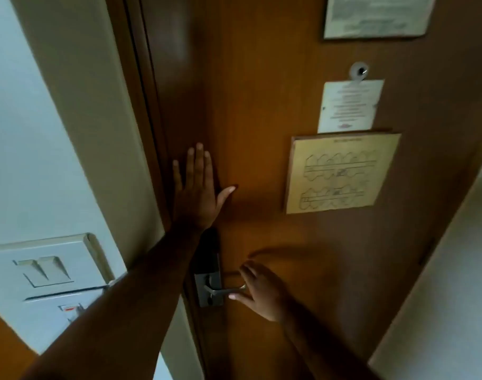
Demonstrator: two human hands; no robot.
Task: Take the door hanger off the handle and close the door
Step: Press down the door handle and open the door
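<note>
Two hands: both on the door [261, 133], seen from the head camera.
Left hand [196, 190]: flat against the wood near the frame-side edge, fingers spread and pointing up, gripping nothing.
Right hand [261, 292]: at the free end of the handle [223, 290], fingers loosely curled about it; whether they clamp it, I cannot tell.
Handle: long axis level, pointing right, away from the lock plate [208, 289].
Door hanger: none visible on the handle.
Door face: framed floor plan [341, 174], white notice [349, 105] just above it, peephole [359, 70] above that.
Wall left: switch panel [47, 272].
</note>
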